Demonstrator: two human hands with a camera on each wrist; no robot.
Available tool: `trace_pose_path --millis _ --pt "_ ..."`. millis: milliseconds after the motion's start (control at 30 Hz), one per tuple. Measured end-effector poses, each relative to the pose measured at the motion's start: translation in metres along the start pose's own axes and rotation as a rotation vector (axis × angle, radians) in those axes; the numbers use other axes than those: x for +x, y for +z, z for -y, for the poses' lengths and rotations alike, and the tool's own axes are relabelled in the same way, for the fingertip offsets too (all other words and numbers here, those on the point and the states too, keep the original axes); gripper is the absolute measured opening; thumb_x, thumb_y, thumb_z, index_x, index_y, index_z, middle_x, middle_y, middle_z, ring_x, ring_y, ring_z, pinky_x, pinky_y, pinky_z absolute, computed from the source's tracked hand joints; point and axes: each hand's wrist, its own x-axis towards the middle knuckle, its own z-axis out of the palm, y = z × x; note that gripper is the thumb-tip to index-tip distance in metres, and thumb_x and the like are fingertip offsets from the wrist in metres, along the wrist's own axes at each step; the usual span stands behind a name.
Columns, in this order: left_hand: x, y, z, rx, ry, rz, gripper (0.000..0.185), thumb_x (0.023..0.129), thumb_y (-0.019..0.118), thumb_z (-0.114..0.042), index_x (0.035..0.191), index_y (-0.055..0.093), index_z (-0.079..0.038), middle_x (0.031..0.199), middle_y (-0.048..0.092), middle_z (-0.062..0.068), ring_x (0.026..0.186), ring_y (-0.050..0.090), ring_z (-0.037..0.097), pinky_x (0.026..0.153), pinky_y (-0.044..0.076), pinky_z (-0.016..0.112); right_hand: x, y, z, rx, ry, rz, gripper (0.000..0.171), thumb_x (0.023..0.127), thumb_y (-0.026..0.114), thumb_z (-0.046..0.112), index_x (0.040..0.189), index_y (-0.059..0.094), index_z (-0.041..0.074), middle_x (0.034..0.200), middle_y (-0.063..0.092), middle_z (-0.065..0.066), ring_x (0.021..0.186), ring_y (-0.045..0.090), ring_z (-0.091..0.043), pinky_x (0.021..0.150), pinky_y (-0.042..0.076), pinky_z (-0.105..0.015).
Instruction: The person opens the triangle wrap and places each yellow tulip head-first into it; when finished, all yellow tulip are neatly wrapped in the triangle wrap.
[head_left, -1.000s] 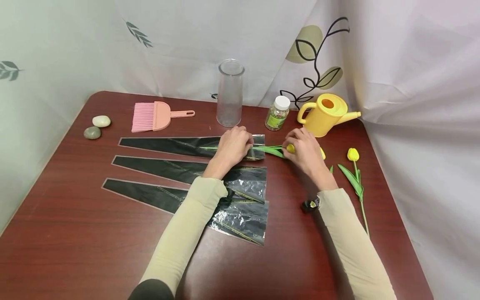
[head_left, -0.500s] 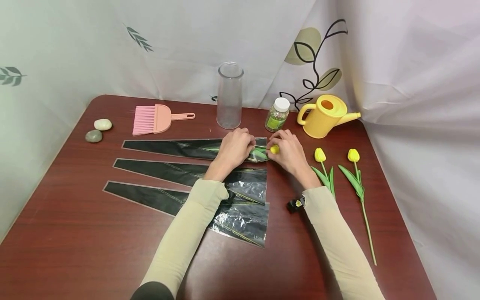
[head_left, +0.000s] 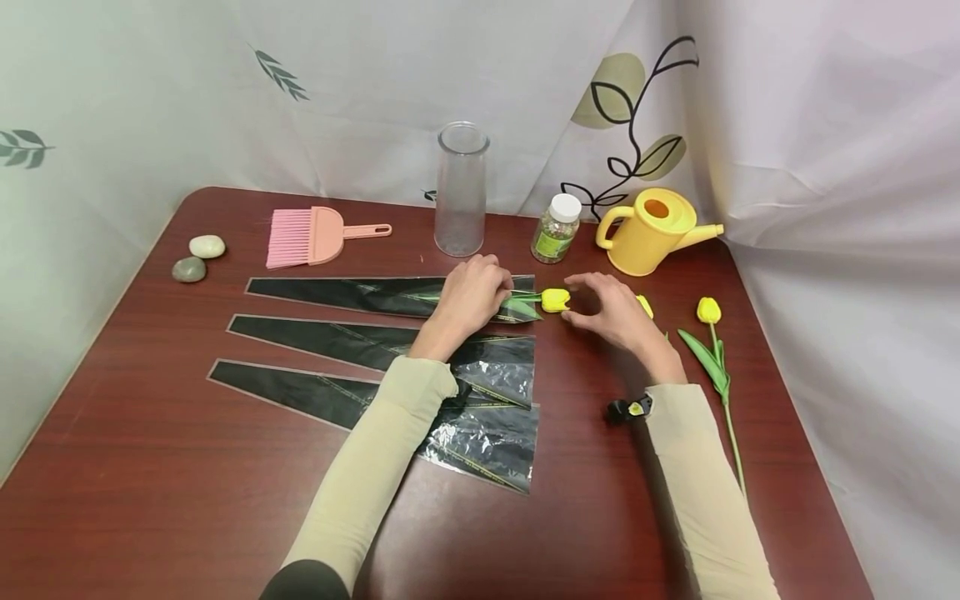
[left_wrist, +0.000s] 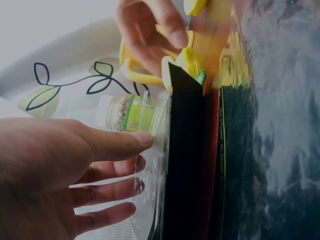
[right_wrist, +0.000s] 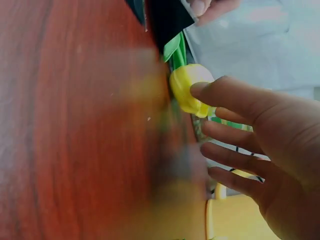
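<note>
Tulip (head_left: 555, 299) lies sideways, bloom rightward; left hand (head_left: 468, 293) pinches sleeve (head_left: 375, 294), right hand (head_left: 611, 312) loosely open.

brush (head_left: 311, 234) – stones (head_left: 197, 257) – vase (head_left: 461, 189)

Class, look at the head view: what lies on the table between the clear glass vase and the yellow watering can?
In the head view, a small white-capped bottle stands between the vase and the watering can.

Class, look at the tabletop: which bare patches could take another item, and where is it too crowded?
Free: the near left of the table, below the lowest wrapping sleeve, and the near strip between the sleeved arms. Crowded: the far edge, from pink brush through glass vase to watering can.
</note>
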Motion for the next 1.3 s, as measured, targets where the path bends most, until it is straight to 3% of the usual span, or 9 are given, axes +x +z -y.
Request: trace_pose_path --millis 167,367,567,800,1100,1300 --pt "0.0 0.0 0.0 -0.003 -0.002 -0.001 0.01 0.092 0.069 -0.019 0.097 0.077 -0.015 0.094 0.063 0.002 0.09 0.058 0.023 0.08 0.048 0.037 0.0 0.005 -0.005 0.045 -0.007 0.025 0.042 0.084 0.078 0.017 0.122 0.063 0.004 0.106 0.067 -0.009 0.098 0.063 -0.024 0.088 0.049 -0.043" --pt "-0.001 0.0 0.0 0.003 0.001 -0.006 0.01 0.093 0.069 -0.019 0.097 0.077 -0.016 0.093 0.063 0.001 0.09 0.058 0.023 0.08 0.048 0.037 0.001 0.011 -0.004 0.082 0.002 -0.047 0.029 0.085 0.077 0.012 0.112 0.068 0.006 0.094 0.07 -0.004 0.086 0.067 -0.018 0.08 0.052 -0.038" --pt "0.0 -0.002 -0.001 0.003 0.006 -0.025 0.01 0.093 0.068 -0.02 0.098 0.077 -0.016 0.093 0.062 0.001 0.09 0.057 0.022 0.081 0.048 0.036 0.005 0.016 0.002 0.167 -0.002 -0.115 0.024 0.085 0.077 0.011 0.108 0.07 0.007 0.091 0.071 -0.003 0.081 0.066 -0.014 0.074 0.052 -0.034" --pt "0.0 -0.003 -0.004 -0.004 0.01 -0.039 0.012 0.094 0.067 -0.021 0.099 0.076 -0.016 0.092 0.06 0.0 0.088 0.055 0.02 0.081 0.046 0.036 0.015 0.028 0.016 0.248 -0.013 -0.112 0.024 0.085 0.078 0.015 0.107 0.071 0.008 0.089 0.071 -0.003 0.078 0.066 -0.013 0.069 0.053 -0.03" --pt "0.001 -0.002 -0.005 0.019 0.023 -0.055 0.013 0.096 0.064 -0.02 0.097 0.076 -0.016 0.091 0.06 0.0 0.086 0.054 0.021 0.08 0.046 0.036 0.023 0.039 0.017 0.27 -0.012 -0.143 0.022 0.087 0.075 0.011 0.108 0.073 0.007 0.088 0.072 -0.003 0.076 0.066 -0.014 0.068 0.052 -0.029" --pt "0.0 -0.001 -0.001 0.032 0.015 -0.035 0.012 0.095 0.066 -0.022 0.099 0.076 -0.016 0.094 0.061 0.001 0.089 0.056 0.022 0.082 0.047 0.036 0.007 0.023 0.016 0.177 -0.055 -0.08 0.024 0.087 0.076 0.017 0.109 0.073 0.007 0.091 0.073 0.001 0.081 0.067 -0.012 0.073 0.053 -0.031"
